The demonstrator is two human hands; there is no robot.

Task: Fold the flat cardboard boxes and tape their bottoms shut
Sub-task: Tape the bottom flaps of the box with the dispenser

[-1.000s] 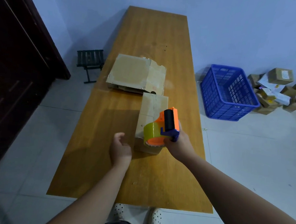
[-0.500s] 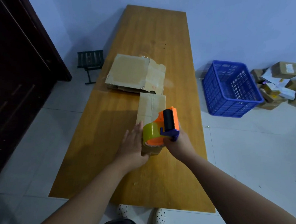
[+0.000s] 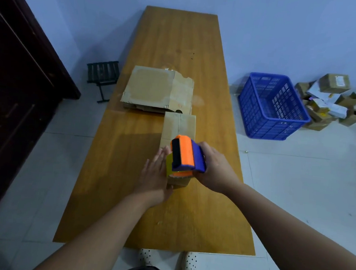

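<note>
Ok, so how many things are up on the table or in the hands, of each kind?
Folded cardboard box: 1
Pile of flat cardboard: 1 (I cannot count the sheets in it)
Tape dispenser: 1, gripped by the right hand
Total: 3

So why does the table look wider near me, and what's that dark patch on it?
Head view: the wide-angle lens makes the table look wider near you; the dark patch is a shadow on the wood left of the folded box, probably your own; the light is dim, bluish.
</note>
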